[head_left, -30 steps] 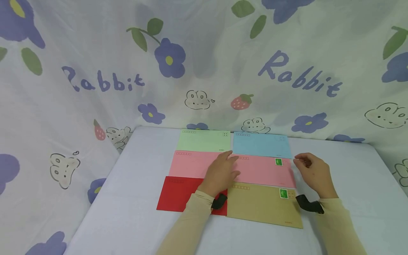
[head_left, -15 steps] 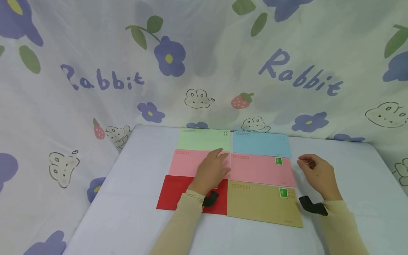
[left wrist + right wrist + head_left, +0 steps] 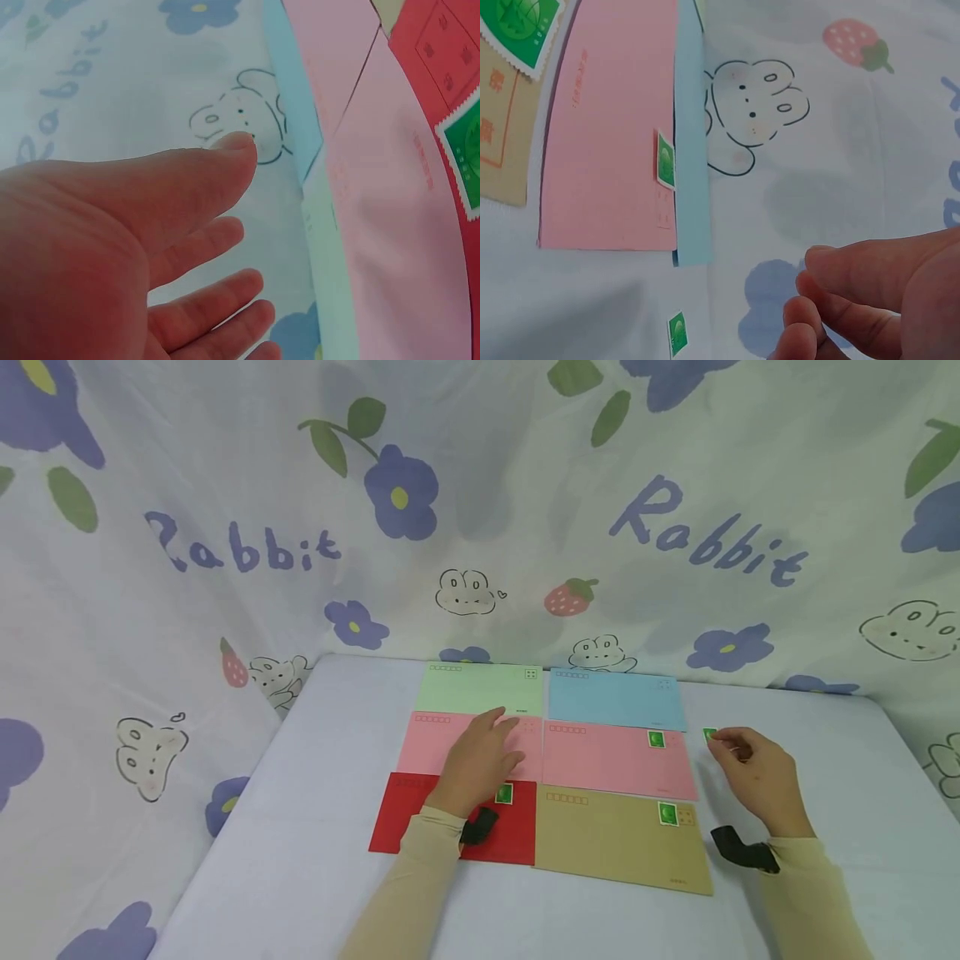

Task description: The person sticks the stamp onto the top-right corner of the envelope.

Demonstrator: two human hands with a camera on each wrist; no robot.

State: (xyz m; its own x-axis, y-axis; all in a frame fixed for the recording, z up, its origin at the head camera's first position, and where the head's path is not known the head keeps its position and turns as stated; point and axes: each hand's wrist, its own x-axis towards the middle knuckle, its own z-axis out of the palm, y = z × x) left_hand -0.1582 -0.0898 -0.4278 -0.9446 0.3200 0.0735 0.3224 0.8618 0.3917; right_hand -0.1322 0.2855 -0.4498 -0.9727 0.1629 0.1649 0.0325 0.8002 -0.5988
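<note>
My left hand [image 3: 477, 762], fingers apart and holding nothing, hovers over the left pink envelope [image 3: 420, 747] and the top of the red envelope [image 3: 390, 822]. A green stamp [image 3: 504, 793] sits on the red envelope by its right edge. My right hand [image 3: 761, 772] is right of the other pink envelope [image 3: 615, 764], thumb and fingertips bent close together. At its fingertips in the head view shows a loose green stamp [image 3: 708, 735]. The right wrist view shows this stamp [image 3: 677, 335] on the white cloth, apart from the fingers, with nothing visible between them.
A light green envelope [image 3: 480, 689] and a blue envelope [image 3: 615, 700] form the back row. The tan envelope [image 3: 607, 852] at front right bears a green stamp [image 3: 667, 814]. Another stamp [image 3: 656, 739] is on the right pink envelope. A printed curtain [image 3: 525, 527] hangs behind.
My left hand has moved left, uncovering the stamp on the red envelope. My right hand has shifted slightly right and nearer, and the loose stamp now shows at its fingertips.
</note>
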